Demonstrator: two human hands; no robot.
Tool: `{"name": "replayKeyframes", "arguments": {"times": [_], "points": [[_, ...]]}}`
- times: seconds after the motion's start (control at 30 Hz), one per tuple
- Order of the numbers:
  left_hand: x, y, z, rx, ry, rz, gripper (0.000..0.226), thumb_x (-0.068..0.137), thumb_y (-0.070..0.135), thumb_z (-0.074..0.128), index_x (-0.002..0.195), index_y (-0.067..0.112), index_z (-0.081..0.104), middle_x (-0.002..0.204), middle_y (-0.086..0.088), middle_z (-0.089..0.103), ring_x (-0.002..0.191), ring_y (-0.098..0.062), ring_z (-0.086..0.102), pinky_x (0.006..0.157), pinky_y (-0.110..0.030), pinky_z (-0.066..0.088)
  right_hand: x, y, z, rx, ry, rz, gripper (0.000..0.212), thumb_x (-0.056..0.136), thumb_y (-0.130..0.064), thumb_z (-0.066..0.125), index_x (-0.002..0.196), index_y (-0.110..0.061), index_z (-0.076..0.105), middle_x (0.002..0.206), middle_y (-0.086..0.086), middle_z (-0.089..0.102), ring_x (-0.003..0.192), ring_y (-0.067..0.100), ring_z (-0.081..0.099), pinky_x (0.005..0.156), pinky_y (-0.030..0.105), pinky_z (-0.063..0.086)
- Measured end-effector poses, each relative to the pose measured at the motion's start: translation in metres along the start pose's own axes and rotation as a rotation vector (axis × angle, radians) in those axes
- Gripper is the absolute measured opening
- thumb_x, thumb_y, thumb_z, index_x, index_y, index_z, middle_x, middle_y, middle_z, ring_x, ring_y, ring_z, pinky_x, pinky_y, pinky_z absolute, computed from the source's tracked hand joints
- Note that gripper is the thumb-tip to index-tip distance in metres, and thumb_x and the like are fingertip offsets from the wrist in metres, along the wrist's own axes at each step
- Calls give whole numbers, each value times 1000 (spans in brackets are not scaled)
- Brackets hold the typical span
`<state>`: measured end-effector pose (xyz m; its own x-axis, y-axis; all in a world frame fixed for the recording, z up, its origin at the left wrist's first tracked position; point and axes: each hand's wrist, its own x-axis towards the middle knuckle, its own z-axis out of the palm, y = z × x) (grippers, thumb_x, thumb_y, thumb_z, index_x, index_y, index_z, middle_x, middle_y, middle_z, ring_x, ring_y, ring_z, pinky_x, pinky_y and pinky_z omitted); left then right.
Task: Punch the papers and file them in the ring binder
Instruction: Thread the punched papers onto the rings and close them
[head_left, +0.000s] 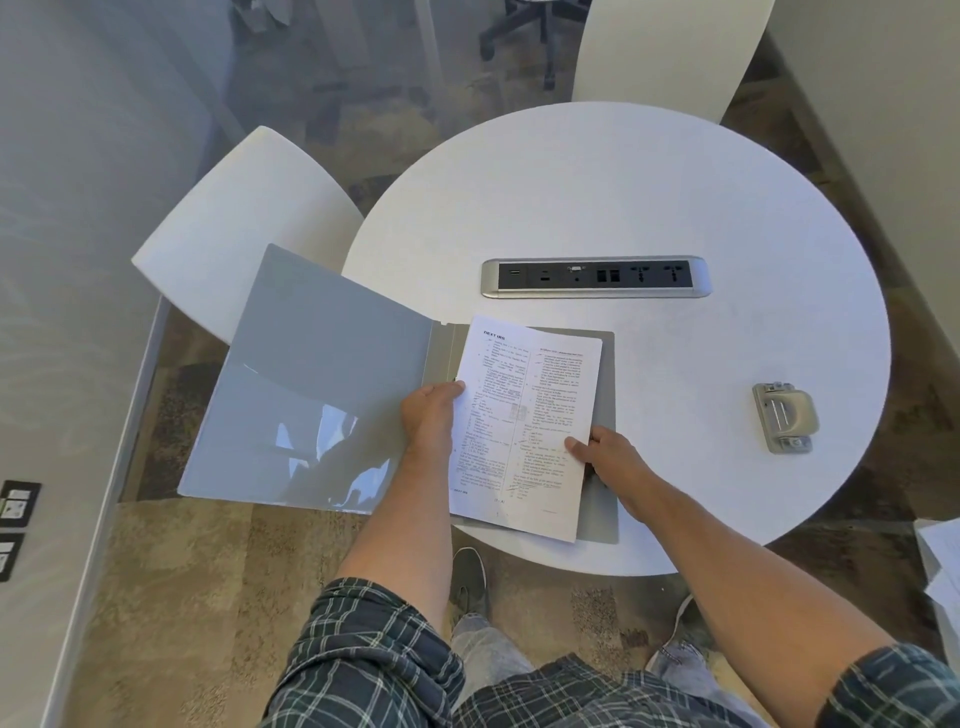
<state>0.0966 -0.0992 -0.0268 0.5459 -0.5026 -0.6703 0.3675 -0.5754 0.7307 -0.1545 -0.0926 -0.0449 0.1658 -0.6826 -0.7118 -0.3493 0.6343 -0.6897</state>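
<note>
Papers (524, 415) lay on the back board of the open ring binder (311, 389), at the near edge of the round bench (623, 182). Long axis of the sheets ran roughly 12 to 6 o'clock, tipped slightly clockwise against the binder's own edges. The binder's spine sat just off the sheets' 9 o'clock edge; its front cover was swung out toward 9 o'clock, overhanging the bench.

My left hand (428, 415) gripped the 9 o'clock edge of the papers, fingers curled over it beside the spine. My right hand (605, 457) pinched the stack at its 4 o'clock corner, thumb on top, fingers underneath. Neither hand was free.

Rings not visible: hidden under the paper edge and my left hand. Could not tell whether the sheets were punched or already on the rings.

Key relation: the binding edge of the sheets had to meet the spine line at 9 o'clock. Left hand was the nearer one. Judged that the next move needed a small counter-clockwise squaring of the stack, steered from the right.

Hole punch (784, 418) sat untouched at 3 o'clock, well apart from the binder.
</note>
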Motion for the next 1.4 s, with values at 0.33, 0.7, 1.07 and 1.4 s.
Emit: {"name": "replayKeyframes", "arguments": {"times": [0.33,0.7,1.07,1.4], "points": [[4,3,-2,54,4,-20,10,83,13,80,78,13,71,78,-1,70,66,-18,63,59,-25,50,8,7,-3,-26,-13,0,25,100,-37,64,116,-19,68,115,-7,76,106,17,71,85,31,53],[3,2,1,105,15,4,7,85,10,77,89,15,77,81,4,72,65,-10,63,52,-22,45,4,8,-1,-13,-23,-17,24,98,-33,69,119,-22,68,114,-10,76,104,14,72,97,38,57],[-9,2,-5,362,75,229,12,88,12,71,81,21,75,88,3,76,73,-16,68,63,-30,58,8,13,-2,-34,-48,-44,31,95,-28,73,125,-24,68,118,-10,75,108,17,71,101,45,56],[-18,-12,-54,610,-62,249,12,92,29,74,95,18,78,94,5,75,88,-16,68,75,-30,53,7,11,-2,-59,-38,-49,31,96,-26,72,126,-20,66,119,-7,74,108,19,70,96,39,56]]}}
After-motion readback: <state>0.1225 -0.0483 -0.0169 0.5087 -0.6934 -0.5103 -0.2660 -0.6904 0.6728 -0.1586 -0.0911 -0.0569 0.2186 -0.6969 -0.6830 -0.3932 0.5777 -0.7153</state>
